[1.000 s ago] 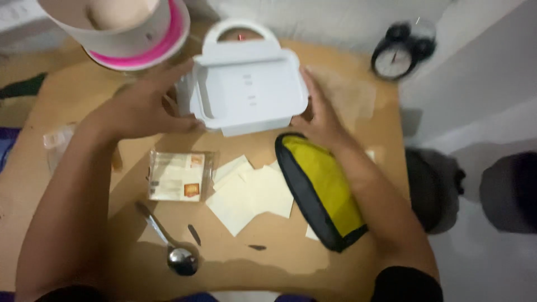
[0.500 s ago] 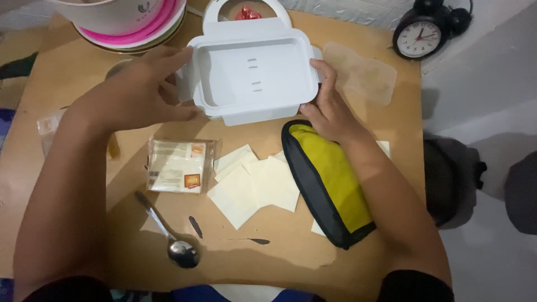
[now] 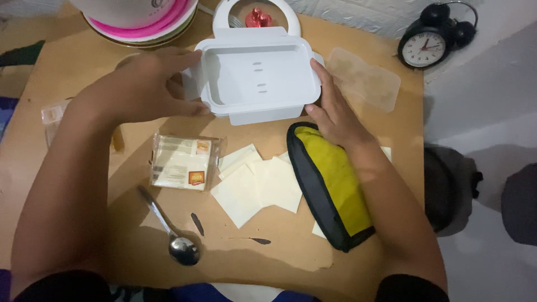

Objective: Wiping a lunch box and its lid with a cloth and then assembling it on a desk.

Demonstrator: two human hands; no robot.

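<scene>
Gripped white plastic container (image 3: 257, 84) by both short sides: left hand (image 3: 142, 89), right hand (image 3: 335, 112). Rested on tabletop, just above yellow pouch (image 3: 330, 179). Likely light, rigid, smooth; best held by rim.

The container (image 3: 257, 78) is smooth matt white plastic. The spoon (image 3: 170, 229) is glossy metal (it catches light). The table (image 3: 279, 251) looks like matt wood, its pale squares (image 3: 254, 187) paper

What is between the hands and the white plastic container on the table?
Nothing visible. The left hand grips the left side of the white container and the right hand presses its right side, both touching it directly. The yellow pouch lies below, under the right wrist.
</scene>
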